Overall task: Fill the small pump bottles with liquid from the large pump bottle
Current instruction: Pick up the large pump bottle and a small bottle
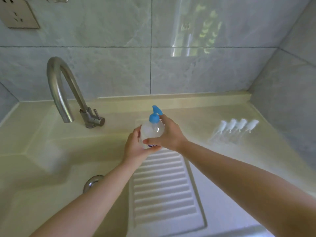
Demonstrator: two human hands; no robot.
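Curved metal faucet (61, 89) at 10 o'clock, mounted on the cream surface (196, 106); ribbed washboard (162, 185) at 6 o'clock; metal drain (92, 183) at 7 o'clock; wall socket (18, 13) at 11 o'clock on grey tiles (111, 69).

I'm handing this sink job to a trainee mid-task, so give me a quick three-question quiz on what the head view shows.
1. True or false: both hands grip the large pump bottle.
2. How many small pump bottles lie on the counter?
3. The ribbed washboard lies: A) left of the faucet, B) below the held bottle, C) on the wall.

Key
1. True: left hand and right hand both hold it.
2. Four, capped, in a row to the right.
3. B.
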